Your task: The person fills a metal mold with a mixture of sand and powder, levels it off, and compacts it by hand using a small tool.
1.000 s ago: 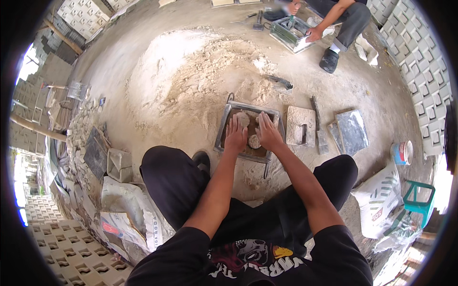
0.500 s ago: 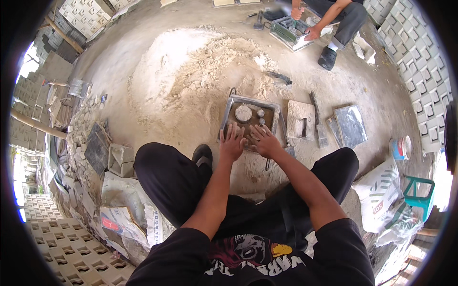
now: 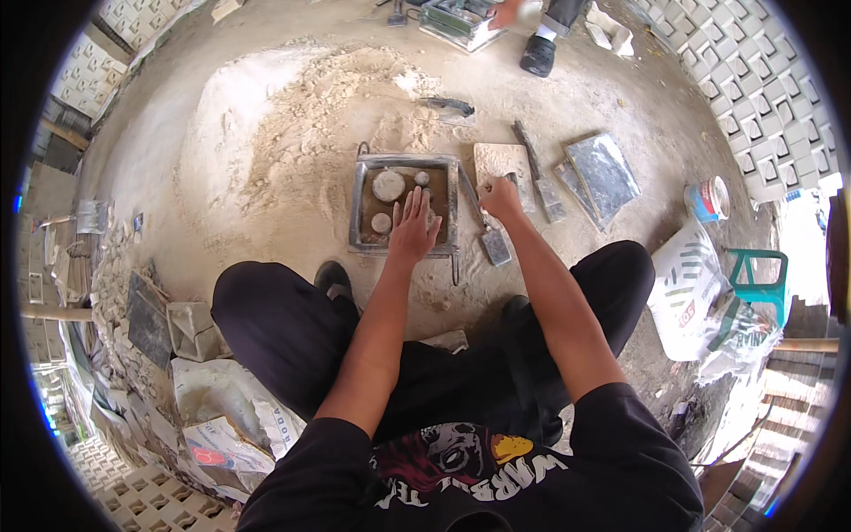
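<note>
A square metal mould frame [image 3: 355,206] with looped handles lies on the ground before me. Pale round discs of different sizes sit in its brown, sandy filling, among them a large disc [image 3: 388,185] and a smaller disc [image 3: 381,222]. My left hand [image 3: 413,229] rests over the mould's right half, fingers stretched out, covering part of the filling. To its right, my right hand [image 3: 501,197] is closed around the dark handle of a dusty, flat hand float [image 3: 502,160], which lies on the ground. A trowel [image 3: 495,247] lies between float and mould.
Beyond the mould spreads a pale powder heap [image 3: 292,124]. A long-handled tool [image 3: 536,168] and dark plates [image 3: 603,177] lie right of the float. Further right stand a bucket [image 3: 706,200], a sack [image 3: 691,293] and a green stool [image 3: 761,282]. A co-worker's hand [image 3: 507,12] touches another mould [image 3: 456,27].
My right hand has left the mould and moved right onto the float's handle. My left hand stays over the mould, shifted right across it. The whole view has turned rightward and down.
</note>
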`<state>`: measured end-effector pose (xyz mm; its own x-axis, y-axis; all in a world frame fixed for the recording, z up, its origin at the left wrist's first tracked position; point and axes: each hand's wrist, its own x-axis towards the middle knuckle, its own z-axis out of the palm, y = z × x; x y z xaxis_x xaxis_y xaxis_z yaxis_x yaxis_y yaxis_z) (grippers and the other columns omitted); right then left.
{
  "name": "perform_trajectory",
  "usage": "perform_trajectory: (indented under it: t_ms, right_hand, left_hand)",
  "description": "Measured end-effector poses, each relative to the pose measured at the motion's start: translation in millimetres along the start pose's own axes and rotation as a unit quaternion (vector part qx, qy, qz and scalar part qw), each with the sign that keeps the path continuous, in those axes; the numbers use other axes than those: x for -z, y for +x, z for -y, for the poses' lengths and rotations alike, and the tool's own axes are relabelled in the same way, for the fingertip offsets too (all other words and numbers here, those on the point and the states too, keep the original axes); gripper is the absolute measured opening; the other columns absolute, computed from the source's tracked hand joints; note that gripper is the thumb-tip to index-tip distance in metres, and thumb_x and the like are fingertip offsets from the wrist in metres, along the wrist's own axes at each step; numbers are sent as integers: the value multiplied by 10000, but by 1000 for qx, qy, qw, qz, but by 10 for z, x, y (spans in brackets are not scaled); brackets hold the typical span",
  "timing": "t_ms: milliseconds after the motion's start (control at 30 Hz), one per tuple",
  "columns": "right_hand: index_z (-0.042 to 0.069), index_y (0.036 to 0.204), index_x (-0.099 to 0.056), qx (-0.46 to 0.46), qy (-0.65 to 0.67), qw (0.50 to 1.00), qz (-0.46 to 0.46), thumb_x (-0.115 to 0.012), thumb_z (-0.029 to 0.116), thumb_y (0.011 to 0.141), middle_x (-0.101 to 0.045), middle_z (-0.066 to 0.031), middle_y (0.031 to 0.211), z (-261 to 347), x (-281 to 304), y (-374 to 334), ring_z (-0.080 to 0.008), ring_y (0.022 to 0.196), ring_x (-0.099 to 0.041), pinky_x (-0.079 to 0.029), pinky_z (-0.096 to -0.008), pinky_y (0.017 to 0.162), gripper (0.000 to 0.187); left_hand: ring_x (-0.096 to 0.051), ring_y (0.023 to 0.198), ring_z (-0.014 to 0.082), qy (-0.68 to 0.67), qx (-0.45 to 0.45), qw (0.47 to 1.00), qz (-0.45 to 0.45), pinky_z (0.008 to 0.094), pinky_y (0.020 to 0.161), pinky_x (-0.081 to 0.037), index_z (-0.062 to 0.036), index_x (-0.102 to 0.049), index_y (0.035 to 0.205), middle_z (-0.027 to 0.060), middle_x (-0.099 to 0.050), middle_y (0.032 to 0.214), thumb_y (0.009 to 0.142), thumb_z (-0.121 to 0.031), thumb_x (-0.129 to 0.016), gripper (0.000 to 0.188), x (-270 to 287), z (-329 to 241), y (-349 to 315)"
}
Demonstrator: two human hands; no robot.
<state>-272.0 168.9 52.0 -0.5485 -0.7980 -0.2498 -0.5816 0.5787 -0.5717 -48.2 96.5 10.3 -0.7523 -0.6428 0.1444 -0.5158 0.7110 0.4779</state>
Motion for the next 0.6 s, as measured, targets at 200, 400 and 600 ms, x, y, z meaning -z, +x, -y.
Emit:
perform_trajectory:
  t_ms: [200, 400, 600]
  right_hand:
    - [2, 919, -675, -24, -33, 998, -45, -644, 304, 817, -673, -229, 924, -339, -363, -99, -383, 912, -644, -506, -453, 826, 320]
    - [-54, 1102, -555, -87, -161, 983, 12, -590, 222, 852, -549, -249, 1179, -416, -856, -226, -403, 1112, -545, -450, -440, 959, 374]
    - [-45, 1111, -520, -125, -159, 979, -23, -567, 128, 859, -551, -259, 1165, -447, -905, 18, -365, 1002, -625, -505, -433, 890, 309]
  left_hand:
    - [-154, 1442, 291, 117, 19, 993, -21, 560, 1142, -62, -63, -201, 1490, 145, -172, 1556, 968, -440, -377, 667, -206, -199, 180]
    - [-131, 1448, 272, 147, 56, 987, -14, 550, 1149, -36, -22, -164, 1488, 141, -187, 1553, 970, -450, -358, 700, -172, 56, 410]
    - [-140, 1446, 290, 151, 75, 985, -30, 569, 1140, -15, 20, -164, 1474, 183, -221, 1532, 959, -434, -385, 721, -266, 1, 472]
